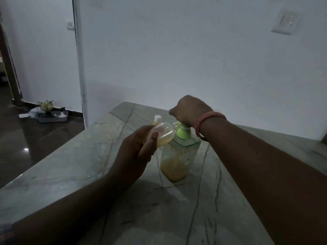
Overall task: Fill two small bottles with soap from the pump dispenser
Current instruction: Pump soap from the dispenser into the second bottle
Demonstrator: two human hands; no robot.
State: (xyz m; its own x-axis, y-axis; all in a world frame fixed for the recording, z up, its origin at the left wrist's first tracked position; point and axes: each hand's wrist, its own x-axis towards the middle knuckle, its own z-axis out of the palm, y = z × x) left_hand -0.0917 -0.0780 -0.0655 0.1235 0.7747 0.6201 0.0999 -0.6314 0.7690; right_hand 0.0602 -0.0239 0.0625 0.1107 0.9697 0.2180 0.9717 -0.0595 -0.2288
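A clear square pump dispenser [178,156] with a green top stands on the marble table [70,170], about a third full of yellow soap. My right hand [189,110] sits on the pump head, fingers curled over it. My left hand [136,149] grips a small clear bottle [163,134], tilted on its side with its mouth at the green nozzle. A little yellow soap lies in this bottle. A second small bottle [157,120] with a white cap stands just behind, mostly hidden.
The table meets a white wall at the back and its left edge drops to a dark glossy floor [35,138]. A tray with a small lamp-like ornament [46,110] lies on the floor by the wall corner.
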